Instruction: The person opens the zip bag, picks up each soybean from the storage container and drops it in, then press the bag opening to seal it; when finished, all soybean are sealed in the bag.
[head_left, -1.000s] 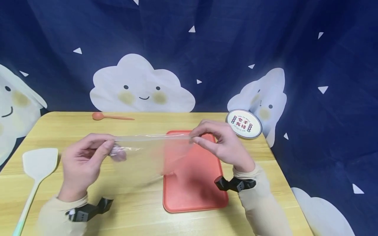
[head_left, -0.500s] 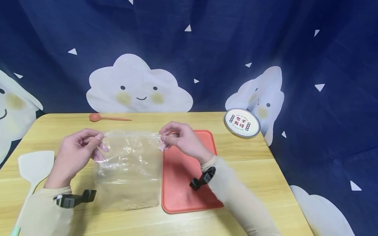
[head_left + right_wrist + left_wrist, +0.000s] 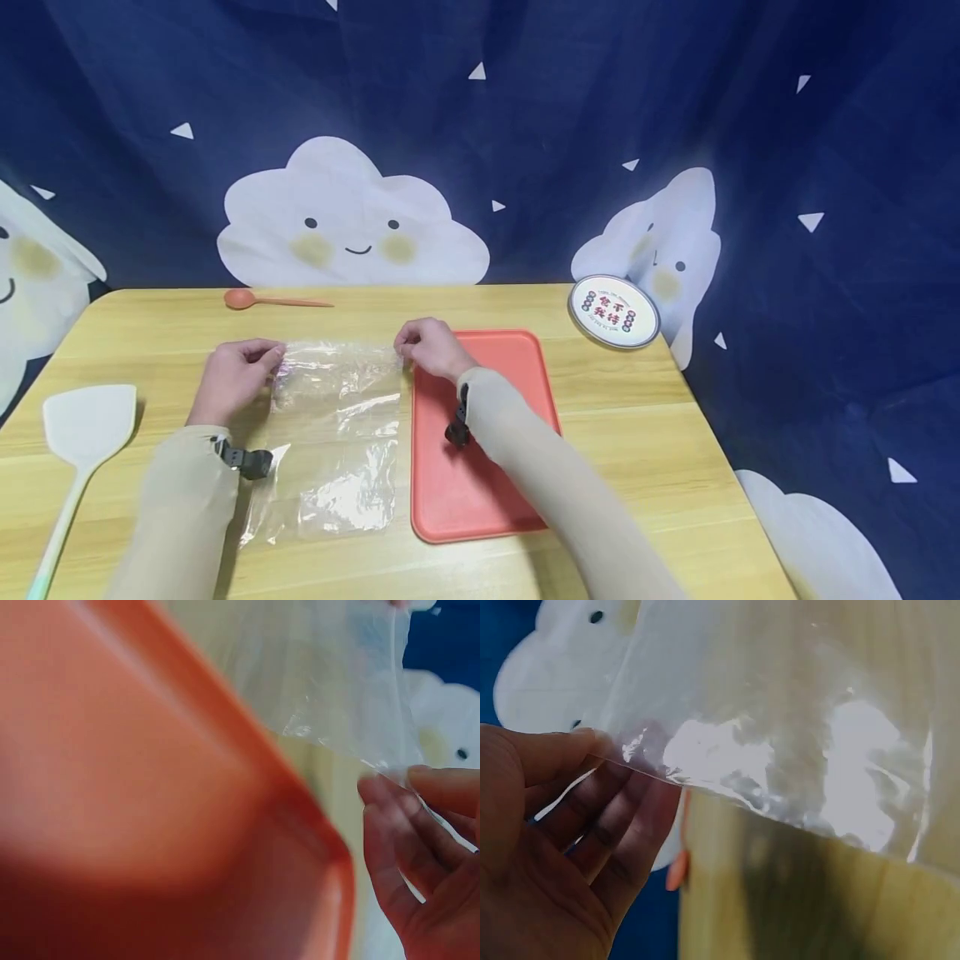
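Note:
A clear plastic bag (image 3: 337, 442) lies spread over the wooden table, left of the red tray (image 3: 480, 492). My left hand (image 3: 234, 379) pinches its far left corner between thumb and fingers; in the left wrist view the fingers show through the film (image 3: 780, 750). At the far right corner my right hand (image 3: 435, 346) pinches the bag too, its forearm crossing above the tray. The right wrist view has the thumb and fingers (image 3: 427, 847) at the bag's corner, with the tray's raised rim (image 3: 255, 742) close by.
An orange spoon (image 3: 277, 301) lies along the table's back edge. A white spatula (image 3: 88, 425) with a pale green handle rests at the left. Back right is an oval plate (image 3: 613, 312) with red lettering. A dark blue curtain (image 3: 540, 125) with clouds hangs behind.
The bag, stretched in the air and sweeping over the tray, has come left and down flat beside it. Both hands keep their pinch; the right hand has moved left and the two are closer together.

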{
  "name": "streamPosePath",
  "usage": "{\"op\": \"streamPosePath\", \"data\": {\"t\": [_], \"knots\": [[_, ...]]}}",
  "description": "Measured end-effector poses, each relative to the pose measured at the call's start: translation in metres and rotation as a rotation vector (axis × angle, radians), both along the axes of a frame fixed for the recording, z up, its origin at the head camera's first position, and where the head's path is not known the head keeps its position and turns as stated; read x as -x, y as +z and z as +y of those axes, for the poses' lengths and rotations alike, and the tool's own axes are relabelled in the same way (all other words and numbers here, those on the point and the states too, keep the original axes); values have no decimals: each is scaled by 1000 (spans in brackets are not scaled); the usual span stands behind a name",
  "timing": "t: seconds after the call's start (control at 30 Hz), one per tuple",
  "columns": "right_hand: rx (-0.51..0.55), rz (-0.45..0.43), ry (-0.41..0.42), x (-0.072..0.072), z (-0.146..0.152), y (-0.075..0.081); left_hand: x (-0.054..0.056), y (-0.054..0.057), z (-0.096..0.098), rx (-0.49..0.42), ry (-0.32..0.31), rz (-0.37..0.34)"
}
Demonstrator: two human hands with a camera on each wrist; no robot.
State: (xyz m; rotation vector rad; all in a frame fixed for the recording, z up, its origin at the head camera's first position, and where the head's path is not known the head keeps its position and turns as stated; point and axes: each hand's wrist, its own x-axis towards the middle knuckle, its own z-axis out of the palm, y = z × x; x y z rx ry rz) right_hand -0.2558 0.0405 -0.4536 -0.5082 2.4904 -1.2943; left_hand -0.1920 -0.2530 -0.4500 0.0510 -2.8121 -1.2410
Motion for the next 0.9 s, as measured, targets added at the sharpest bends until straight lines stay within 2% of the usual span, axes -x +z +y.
{"op": "streamPosePath", "data": {"t": [0.1,0.23,0.37,0.53,0.7,0.9], "knots": [[-139,62,10,7,-7,-8,7,-10,-2,26,5,-50],[-294,121,29,14,-16,-13,15,-17,-2,52,13,-106],[-385,131,14,17,-22,-15,18,-22,-2,53,14,-166],[-397,115,1,18,-24,-17,20,-26,-5,67,10,-193],[-373,149,22,21,-13,-17,23,-24,-7,103,-8,-192],[-353,145,23,15,30,4,17,-21,-11,258,-83,-134]]}}
